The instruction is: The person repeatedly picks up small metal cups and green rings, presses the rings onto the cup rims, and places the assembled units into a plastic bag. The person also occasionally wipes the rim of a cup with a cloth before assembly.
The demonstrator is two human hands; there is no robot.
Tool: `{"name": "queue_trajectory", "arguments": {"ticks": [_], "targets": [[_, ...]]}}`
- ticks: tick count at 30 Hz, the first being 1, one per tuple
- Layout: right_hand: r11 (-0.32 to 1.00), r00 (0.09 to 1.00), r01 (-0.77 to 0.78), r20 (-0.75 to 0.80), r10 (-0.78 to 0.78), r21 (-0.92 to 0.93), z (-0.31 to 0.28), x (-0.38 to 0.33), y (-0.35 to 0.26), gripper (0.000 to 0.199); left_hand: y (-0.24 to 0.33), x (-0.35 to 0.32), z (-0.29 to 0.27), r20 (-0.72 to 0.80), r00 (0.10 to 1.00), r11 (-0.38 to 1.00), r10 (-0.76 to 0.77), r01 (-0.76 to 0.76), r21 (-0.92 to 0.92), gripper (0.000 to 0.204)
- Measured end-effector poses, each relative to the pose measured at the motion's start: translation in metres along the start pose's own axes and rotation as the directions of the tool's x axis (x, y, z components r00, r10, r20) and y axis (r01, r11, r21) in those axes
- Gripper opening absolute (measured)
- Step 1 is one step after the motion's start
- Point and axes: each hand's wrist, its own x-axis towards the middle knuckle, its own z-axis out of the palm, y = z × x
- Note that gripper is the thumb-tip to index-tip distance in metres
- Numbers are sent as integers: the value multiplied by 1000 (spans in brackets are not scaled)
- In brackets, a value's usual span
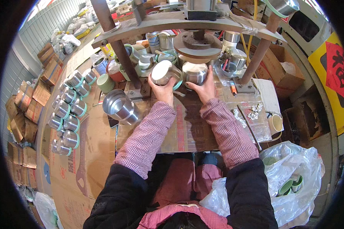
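"What is gripped?"
"Toward the far edge of the table (202,143), the left hand (164,91) grasps a green-rimmed cup (165,73), the right hand (205,91) another steel cup (195,74)."
"Other containers?"
"An open pot (120,108) near the left edge, a mug (275,124) by the near right corner, and past that corner a clear bag (309,162) with round green pieces (286,187) inside."
"Anything obscured?"
"Folds blur the bag's contents, and the press (198,46) hides part of the far edge"

left hand (165,91) around tilted cup (163,73), right hand (204,88) around second cup (195,73)
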Motion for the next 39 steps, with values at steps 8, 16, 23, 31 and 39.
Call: {"name": "queue_trajectory", "arguments": {"ticks": [8, 16, 23, 31, 39], "targets": [[970, 990, -45, -117, 75, 241, 5, -4, -11, 115, -6, 10, -6, -39, 999, 988, 20, -26, -155, 99], [677, 873, -302, -91, 479, 671, -67, -60, -76, 101, -15, 3, 52, 480, 875, 993, -57, 97, -60, 105], [621, 869, -284, -78, 489, 731, -140, -130, -141, 92, -23, 3, 53, 565, 821, 836, 82, -365, 409, 103], [784, 884, -242, -204, 422, 571, -226, -238, -176, 127, 77, -162, -38, 718, 695, 975, 39, -184, 125, 76], [999, 636, -50, -771, 31, -2, -374, -280, -181, 117, 70, -401, -78, 943, -57, 935, -327, -164, 314, 99]]}}
